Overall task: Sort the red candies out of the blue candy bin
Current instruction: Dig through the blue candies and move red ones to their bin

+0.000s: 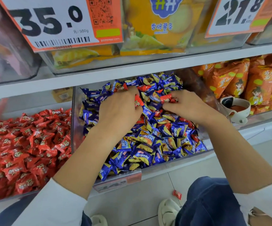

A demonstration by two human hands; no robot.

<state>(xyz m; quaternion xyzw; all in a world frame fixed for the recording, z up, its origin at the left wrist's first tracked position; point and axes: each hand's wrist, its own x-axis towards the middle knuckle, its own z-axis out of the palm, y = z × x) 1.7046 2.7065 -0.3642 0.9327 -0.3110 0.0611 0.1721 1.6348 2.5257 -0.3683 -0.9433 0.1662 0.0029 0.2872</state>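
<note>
Red candies [166, 98] pinched in both hands (left [120, 110], right [191, 107]) over blue bin [177, 162].

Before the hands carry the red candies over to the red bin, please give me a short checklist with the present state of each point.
1. Left hand grips a red candy: ok.
2. Right hand pinches a red candy: ok.
3. No blue candy caught in either grip: cannot tell.
4. Red candy bin at the left is open to receive: ok.
5. Blue candy bin free of red ones: not ok, several show.
6. Floor free of candy: not ok, a dropped red candy lies there.
</note>
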